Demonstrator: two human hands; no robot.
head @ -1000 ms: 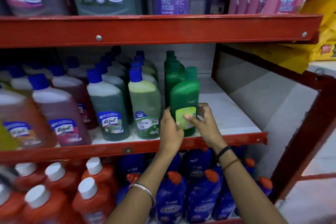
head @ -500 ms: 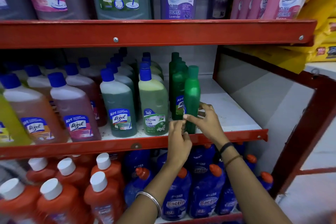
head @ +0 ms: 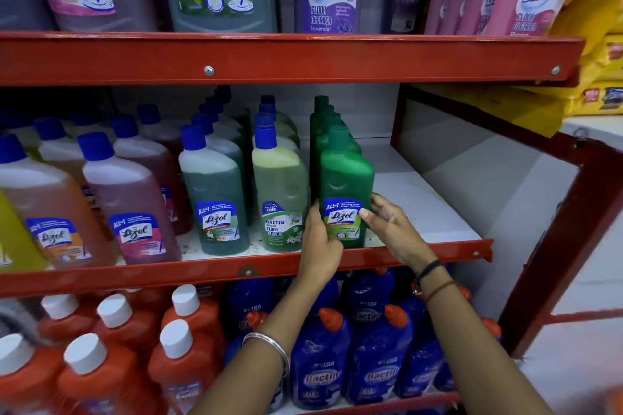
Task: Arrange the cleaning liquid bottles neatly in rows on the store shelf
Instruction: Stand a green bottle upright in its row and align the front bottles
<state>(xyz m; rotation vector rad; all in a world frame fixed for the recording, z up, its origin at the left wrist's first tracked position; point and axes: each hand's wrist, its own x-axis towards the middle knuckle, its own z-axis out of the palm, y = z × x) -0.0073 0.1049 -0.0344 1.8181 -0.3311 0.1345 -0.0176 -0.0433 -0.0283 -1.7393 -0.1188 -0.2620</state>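
Turned since a moment ago: front green bottle (head: 345,185), then edge-on, now label out, squared to the shelf lip. Upright at the head of the green row (head: 326,121), on the middle shelf (head: 418,209), just right of the pale green Bactin bottle (head: 279,192).

Left to right along that shelf: amber and pink Lizol bottles (head: 131,199) at the left, blurred at the frame edge; then a dark green Lizol bottle (head: 215,192) with blue cap, fronting its own file; then the Bactin bottle, likewise. Each colour kept in a single file running back, labels forward, presumably so shoppers read the front one and pull from it.

Left hand (head: 320,242) flat against the green bottle's left side, fingers up along the label edge, thumb hidden behind; pressing or merely steadying, cannot tell. Right hand (head: 387,222) half spread, fingertips (head: 365,212) touching the label's right edge, palm off the bottle. Held from both flanks, probably to stop the twist at square and keep the base from skidding.

Further right, bare white shelf up to the red upright (head: 546,256): room for more rows. Green row looks finished; likely only a final nudge back into line left, then release.
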